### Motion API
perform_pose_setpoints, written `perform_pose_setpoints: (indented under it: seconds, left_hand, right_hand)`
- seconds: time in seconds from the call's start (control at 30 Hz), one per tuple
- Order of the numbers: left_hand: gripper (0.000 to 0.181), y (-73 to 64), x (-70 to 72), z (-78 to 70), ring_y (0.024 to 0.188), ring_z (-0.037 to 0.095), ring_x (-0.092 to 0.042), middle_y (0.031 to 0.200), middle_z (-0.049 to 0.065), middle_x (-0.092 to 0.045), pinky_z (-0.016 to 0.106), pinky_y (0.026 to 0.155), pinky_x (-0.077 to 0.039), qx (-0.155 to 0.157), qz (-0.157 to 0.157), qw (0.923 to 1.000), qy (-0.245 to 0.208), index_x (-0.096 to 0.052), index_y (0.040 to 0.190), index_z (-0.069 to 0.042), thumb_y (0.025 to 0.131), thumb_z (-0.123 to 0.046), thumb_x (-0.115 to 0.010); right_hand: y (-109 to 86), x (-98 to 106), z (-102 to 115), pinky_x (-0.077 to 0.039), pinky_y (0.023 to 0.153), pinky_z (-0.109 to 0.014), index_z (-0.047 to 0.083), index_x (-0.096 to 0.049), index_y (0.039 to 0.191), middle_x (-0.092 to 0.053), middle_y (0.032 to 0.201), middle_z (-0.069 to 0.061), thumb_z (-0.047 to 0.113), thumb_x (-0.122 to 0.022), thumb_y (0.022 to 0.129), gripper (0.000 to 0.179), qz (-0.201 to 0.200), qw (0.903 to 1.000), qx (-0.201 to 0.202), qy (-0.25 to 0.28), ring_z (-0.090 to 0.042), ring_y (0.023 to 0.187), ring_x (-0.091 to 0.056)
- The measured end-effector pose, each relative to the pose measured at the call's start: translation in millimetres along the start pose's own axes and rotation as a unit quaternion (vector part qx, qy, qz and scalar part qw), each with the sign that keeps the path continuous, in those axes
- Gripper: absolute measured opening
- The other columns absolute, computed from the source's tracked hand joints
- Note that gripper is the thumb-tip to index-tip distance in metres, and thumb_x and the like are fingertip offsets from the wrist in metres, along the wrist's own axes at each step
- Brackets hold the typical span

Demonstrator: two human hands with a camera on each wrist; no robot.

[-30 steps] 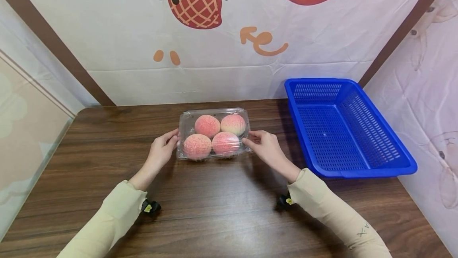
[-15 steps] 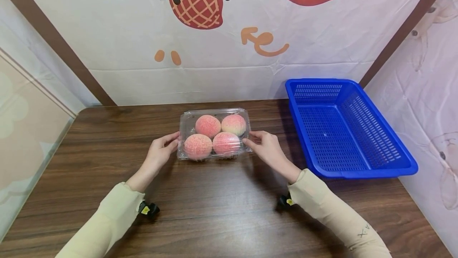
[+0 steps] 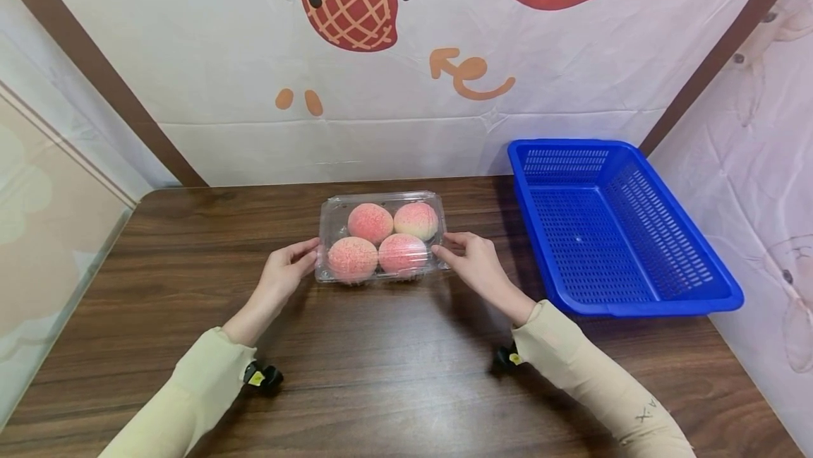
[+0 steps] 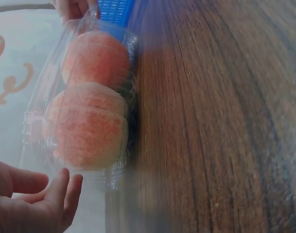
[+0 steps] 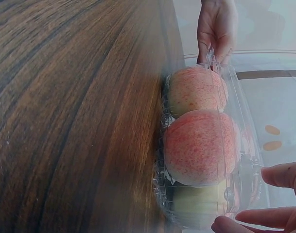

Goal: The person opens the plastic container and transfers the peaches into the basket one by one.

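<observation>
A clear plastic clamshell box with several pink peaches inside sits on the table, its lid down over them. My left hand is at the box's left end, thumb and fingers around its edge. At the opposite end my right hand pinches the rim, the thumb over the lid's corner. In the left wrist view, the left hand shows its thumb and fingertips close together beside the nearer peach. The right wrist view has the right hand's fingers against the clear lid.
A blue perforated plastic basket stands right of the box, near the table's back right corner. The brown wood-grain table meets a printed white cloth at the back. Another cloth hangs along the right side.
My left hand has slid slightly toward the near side along the box's left end. The right hand and box stay in place; the whole view has shifted a little.
</observation>
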State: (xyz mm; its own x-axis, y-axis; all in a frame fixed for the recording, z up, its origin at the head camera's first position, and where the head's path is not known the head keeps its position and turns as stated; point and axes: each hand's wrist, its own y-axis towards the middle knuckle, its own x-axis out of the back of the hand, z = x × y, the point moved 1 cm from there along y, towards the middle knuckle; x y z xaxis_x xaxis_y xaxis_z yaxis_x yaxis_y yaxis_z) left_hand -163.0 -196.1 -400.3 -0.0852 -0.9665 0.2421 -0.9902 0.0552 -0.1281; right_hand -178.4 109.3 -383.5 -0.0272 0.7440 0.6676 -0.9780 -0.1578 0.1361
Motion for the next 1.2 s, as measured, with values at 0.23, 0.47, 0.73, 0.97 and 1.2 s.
perform_pose_setpoints:
  seconds: [0.23,0.47,0.73,0.97,1.2]
  left_hand:
    - [0.039,-2.7,-0.3,2.6,0.092,-0.007,-0.051,0.13,0.026,-0.045,0.009,0.08,-0.044,0.007,0.001,0.9997,0.022,-0.041,0.129,0.012,0.095,-0.005,-0.045]
    - [0.041,-7.4,0.6,2.0,0.093,-0.006,-0.051,0.129,0.026,-0.046,0.009,0.08,-0.043,0.018,0.008,0.9994,0.03,-0.041,0.129,0.012,0.095,-0.009,-0.047]
    - [0.04,-8.7,0.5,5.1,0.088,-0.007,-0.052,0.126,0.029,-0.046,0.013,0.081,-0.045,0.022,0.023,0.9995,-0.004,-0.041,0.128,0.014,0.093,-0.006,-0.048]
    - [0.041,-10.1,2.1,5.5,0.088,-0.007,-0.052,0.125,0.027,-0.046,0.015,0.084,-0.045,0.032,0.034,0.9984,-0.032,-0.038,0.129,0.015,0.093,-0.002,-0.047]
    - [0.041,-10.2,4.1,5.1,0.087,-0.005,-0.055,0.116,0.02,-0.054,0.014,0.08,-0.047,0.033,0.049,0.997,-0.051,-0.036,0.127,0.02,0.092,0.002,-0.046]
  right_hand:
    - [-0.3,-0.8,-1.2,-0.053,0.075,-0.034,-0.004,-0.06,0.115,-0.062,0.109,-0.018,0.031,-0.064,0.084,0.047,0.004,1.0,-0.003,0.007,-0.026,0.091,-0.064]
    - [-0.9,-1.9,-1.5,-0.052,0.078,-0.037,-0.003,-0.06,0.116,-0.062,0.11,-0.018,0.029,-0.065,0.084,0.046,0.0,1.0,0.001,-0.001,-0.026,0.092,-0.063]
    - [-1.5,-1.6,-3.0,-0.052,0.079,-0.038,-0.004,-0.059,0.116,-0.061,0.111,-0.019,0.03,-0.064,0.085,0.047,0.002,1.0,0.007,0.0,-0.027,0.093,-0.063]
    - [-1.6,-1.7,-3.1,-0.051,0.08,-0.041,-0.005,-0.059,0.115,-0.061,0.111,-0.02,0.03,-0.064,0.084,0.047,0.001,0.9999,0.005,0.011,-0.029,0.093,-0.063]
    - [-1.9,-2.1,-2.8,-0.052,0.078,-0.036,-0.004,-0.06,0.115,-0.061,0.111,-0.018,0.03,-0.065,0.084,0.046,-0.001,1.0,0.003,0.009,-0.026,0.092,-0.064]
